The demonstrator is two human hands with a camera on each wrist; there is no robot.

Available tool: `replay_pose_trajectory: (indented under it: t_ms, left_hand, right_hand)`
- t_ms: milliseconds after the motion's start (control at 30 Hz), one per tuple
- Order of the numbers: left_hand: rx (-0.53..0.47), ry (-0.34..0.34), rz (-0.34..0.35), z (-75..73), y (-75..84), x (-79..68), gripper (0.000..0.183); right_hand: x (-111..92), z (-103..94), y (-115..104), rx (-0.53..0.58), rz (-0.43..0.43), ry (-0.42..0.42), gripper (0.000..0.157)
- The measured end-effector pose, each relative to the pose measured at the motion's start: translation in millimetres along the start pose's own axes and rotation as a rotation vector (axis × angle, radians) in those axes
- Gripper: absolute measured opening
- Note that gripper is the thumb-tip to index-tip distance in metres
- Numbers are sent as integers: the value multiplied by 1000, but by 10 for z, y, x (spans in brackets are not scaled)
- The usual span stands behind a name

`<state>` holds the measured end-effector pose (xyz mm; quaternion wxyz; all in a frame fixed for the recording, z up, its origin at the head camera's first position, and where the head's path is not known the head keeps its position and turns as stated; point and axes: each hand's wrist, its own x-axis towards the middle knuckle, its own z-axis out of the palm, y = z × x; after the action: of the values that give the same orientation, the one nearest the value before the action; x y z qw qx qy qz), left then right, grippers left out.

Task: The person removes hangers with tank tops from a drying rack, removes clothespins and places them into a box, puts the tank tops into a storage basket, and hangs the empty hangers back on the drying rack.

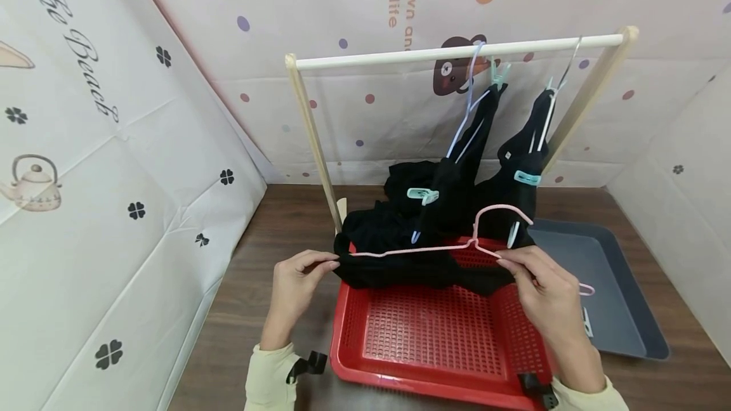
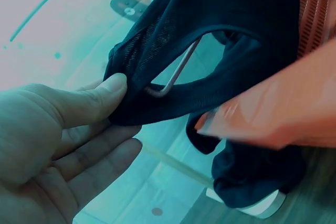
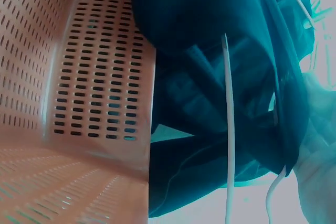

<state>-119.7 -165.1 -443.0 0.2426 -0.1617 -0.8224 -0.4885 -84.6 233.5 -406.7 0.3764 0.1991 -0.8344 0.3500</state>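
Black cloth garment, above the far side of the red plastic basket, should handle light and limp, best held by edges; our left hand pinches one, our right hand the slim pink hanger.

"Where's room for a hand?"
"High under the white rail, between the left post and blue hanger; also the near half of the red basket."
"What's in the way?"
"Hanging black clothes at right, and the pink hanger between left hand and right hand."
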Motion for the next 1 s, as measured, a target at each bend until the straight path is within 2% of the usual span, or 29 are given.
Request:
replay_pose_trajectory:
  t_ms: [67, 267, 500, 533, 667, 800, 900, 1000]
  left_hand:
    - [5, 1, -20, -23, -12, 5, 19]
    - [16, -22, -103, -28, -17, -17, 15]
    - [37, -37, -156, -6, -56, -36, 15]
    - [32, -42, -160, 1, -61, -36, 15]
    - [-29, -84, -186, 27, -46, -28, 16]
    - [-137, -159, -228, 24, 11, -15, 16]
    - [-226, -217, -263, 9, 54, -5, 21]
    - [-273, -228, -280, -10, 94, 6, 35]
  right_hand:
    - [7, -3, 9, 3, -18, 19, 41]
    - [-4, -34, -14, -3, -6, 1, 35]
    - [-9, -69, -22, -2, -34, 49, 9]
    - [-6, -72, -29, -3, -31, 51, 10]
    - [-8, -75, -50, 12, -21, 39, 7]
    - [-3, -79, -59, 36, -24, 35, 20]
    - [15, -83, -54, 45, -21, 36, 10]
    - [23, -83, -48, 44, -19, 27, 10]
